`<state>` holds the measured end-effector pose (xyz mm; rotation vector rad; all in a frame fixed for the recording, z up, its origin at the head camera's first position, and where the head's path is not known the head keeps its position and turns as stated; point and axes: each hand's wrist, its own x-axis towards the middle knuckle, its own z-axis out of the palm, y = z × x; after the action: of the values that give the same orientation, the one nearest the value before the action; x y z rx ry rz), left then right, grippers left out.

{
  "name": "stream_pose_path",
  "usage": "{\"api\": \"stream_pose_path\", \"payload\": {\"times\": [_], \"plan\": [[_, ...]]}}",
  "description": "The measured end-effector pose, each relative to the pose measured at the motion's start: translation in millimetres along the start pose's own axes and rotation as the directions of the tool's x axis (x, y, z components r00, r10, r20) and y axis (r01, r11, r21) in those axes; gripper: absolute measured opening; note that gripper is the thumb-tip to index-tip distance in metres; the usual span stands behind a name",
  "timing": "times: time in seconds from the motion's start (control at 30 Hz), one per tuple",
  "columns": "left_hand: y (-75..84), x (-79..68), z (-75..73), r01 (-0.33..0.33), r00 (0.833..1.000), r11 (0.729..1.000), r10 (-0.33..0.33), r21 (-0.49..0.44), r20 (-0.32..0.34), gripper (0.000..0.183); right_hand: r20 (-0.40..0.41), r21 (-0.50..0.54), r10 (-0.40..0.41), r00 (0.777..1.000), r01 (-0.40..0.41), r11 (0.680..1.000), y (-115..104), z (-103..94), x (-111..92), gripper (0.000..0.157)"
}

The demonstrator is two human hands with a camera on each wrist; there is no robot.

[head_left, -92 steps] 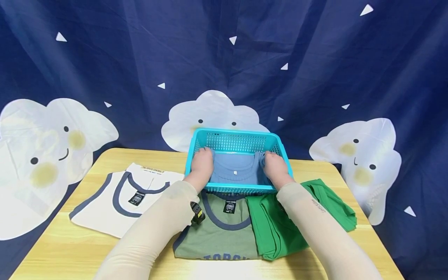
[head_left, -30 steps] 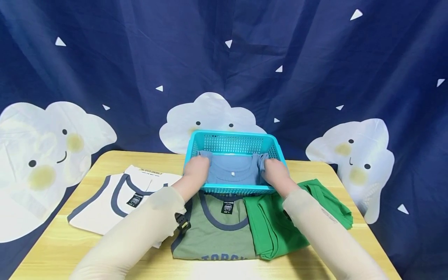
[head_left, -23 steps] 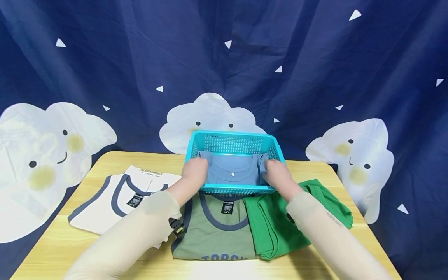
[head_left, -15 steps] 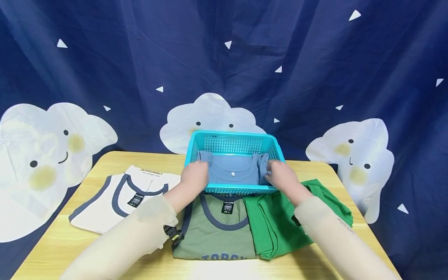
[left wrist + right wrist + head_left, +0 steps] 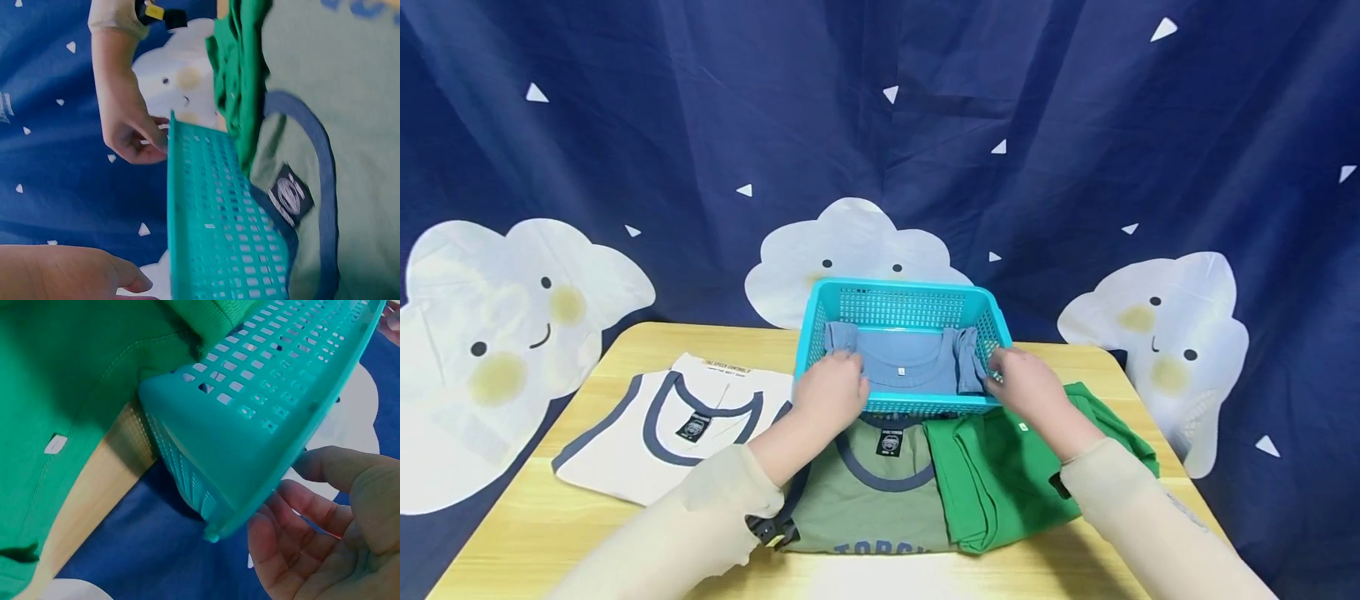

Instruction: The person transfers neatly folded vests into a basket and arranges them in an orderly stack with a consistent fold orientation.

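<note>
A folded blue T-shirt [image 5: 901,367] lies in a turquoise plastic basket [image 5: 895,403]. My left hand [image 5: 833,390] is over the basket's front left rim, nearest to the shirt's left side; its thumb reaches out in the left wrist view. By the front right corner is my right hand [image 5: 1032,388], its fingers loosely bent with no cloth between them. In the right wrist view that hand [image 5: 331,531] has its fingertips close to the basket rim [image 5: 284,478]; whether they touch it I cannot tell.
A folded olive T-shirt [image 5: 887,517] with navy collar lies before the basket. Left of it is a white T-shirt [image 5: 617,454] with navy trim, and right a folded green garment [image 5: 1000,483]. All rest on a wooden table [image 5: 512,533] before a navy cloud-print curtain [image 5: 880,100].
Both hands have let go of the blue T-shirt's sides and drawn back toward me to the basket's front corners. The shirt stays in the basket.
</note>
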<state>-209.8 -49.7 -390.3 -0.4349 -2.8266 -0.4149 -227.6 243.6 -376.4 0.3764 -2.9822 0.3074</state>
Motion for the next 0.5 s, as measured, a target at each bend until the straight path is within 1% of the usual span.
{"api": "stream_pose_path", "payload": {"times": [0.13,0.27,0.4,0.5], "plan": [[10.7,-9.6,-2.5,-0.039,0.999,0.998,0.037,-0.052,-0.036,0.014,-0.021,-0.007,-0.015,1.0,0.015,1.0,0,-4.5,-7,0.013],[23.3,-20.1,-3.8,-0.081,0.996,0.993,0.077,-0.089,-0.051,0.013,-0.038,-0.016,-0.031,0.999,0.03,0.999,1,-10.8,-14,0.015],[37.7,-30.1,-2.8,-0.119,0.993,0.986,0.117,-0.117,-0.019,0.013,-0.054,-0.022,-0.039,0.998,0.038,0.999,6,-18.7,-23,0.014],[48.2,-36.4,-0.9,-0.126,0.991,0.98,0.133,-0.154,0.03,0.013,-0.065,-0.025,-0.036,0.997,0.035,0.999,12,-23.3,-30,0.016]]}}
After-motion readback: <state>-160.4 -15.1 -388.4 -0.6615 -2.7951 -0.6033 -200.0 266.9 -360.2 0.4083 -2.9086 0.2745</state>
